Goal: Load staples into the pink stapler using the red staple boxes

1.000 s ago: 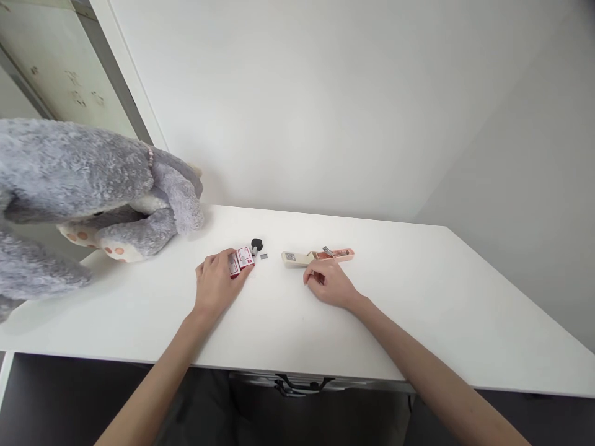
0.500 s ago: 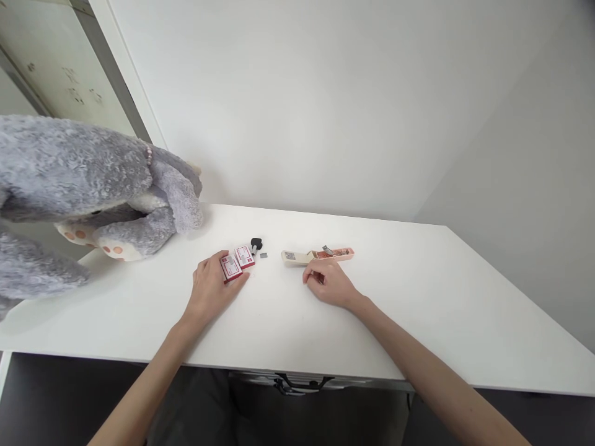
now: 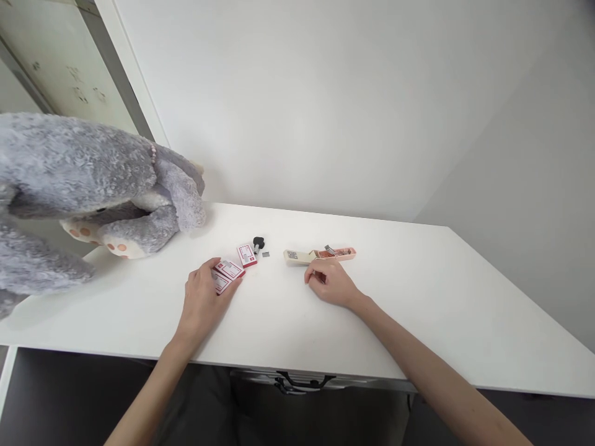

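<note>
My left hand is closed around two small red-and-white boxes on the table, its thumb and fingers at their edges. Just beyond them lies a third red-and-white box, apart from the hand. My right hand rests with curled fingers; a dark bit shows under them, but what they hold is hidden. Right behind its knuckles lies a long, opened-out thing like a stapler, with a cream half bearing a patterned square and a peach-orange half. A small metal piece sticks up from it.
Beside the third box are a small black thing with a metal part and a tiny grey piece. A large grey plush toy sits at the left of the white table. A wall rises behind.
My left hand has drawn back toward the lower left with boxes in its grasp. A second box now shows in it, and a gap separates them from the third. My right hand has hardly moved.
</note>
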